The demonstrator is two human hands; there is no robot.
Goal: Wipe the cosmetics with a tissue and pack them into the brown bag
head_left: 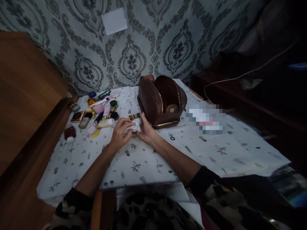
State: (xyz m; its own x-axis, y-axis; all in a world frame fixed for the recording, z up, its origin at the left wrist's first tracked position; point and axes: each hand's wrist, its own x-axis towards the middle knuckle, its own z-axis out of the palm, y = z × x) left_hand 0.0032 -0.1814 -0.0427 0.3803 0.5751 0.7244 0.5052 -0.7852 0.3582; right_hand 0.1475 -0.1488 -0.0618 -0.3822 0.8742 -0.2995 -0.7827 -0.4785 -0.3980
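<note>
In the head view, taking the hands as the centre of the clock and 12 o'clock as the wall side, I'm seeing the person's left hand (pixel 121 131) pinching a crumpled white tissue (pixel 136 126) between thumb and fingertips. The right hand (pixel 147 131) is holding a gold-topped container (pixel 134 116) in front of it, between the 2 hands, its gold part showing toward 12 o'clock while tissue and fingers are hiding the rest. The right thumb is standing up beside it; I can't tell how the other right fingers are bending.

At 1 o'clock, close beyond the right hand, a brown leather toiletry bag (pixel 157 103) is standing with its zipped mouth gaping. At 9 o'clock, a cream tube with a white cap (pixel 105 123) is lying near the left hand, and a yellow jar with a pink lid (pixel 93 131) is resting beyond it. A dark red bottle with a white cap (pixel 70 133) is lying farther out. More cosmetics are clustering at 10 o'clock, among them a foundation bottle (pixel 85 121). At 3 o'clock, a pixelated patch (pixel 206 119) is covering something on the patterned tablecloth (pixel 148 163).
</note>
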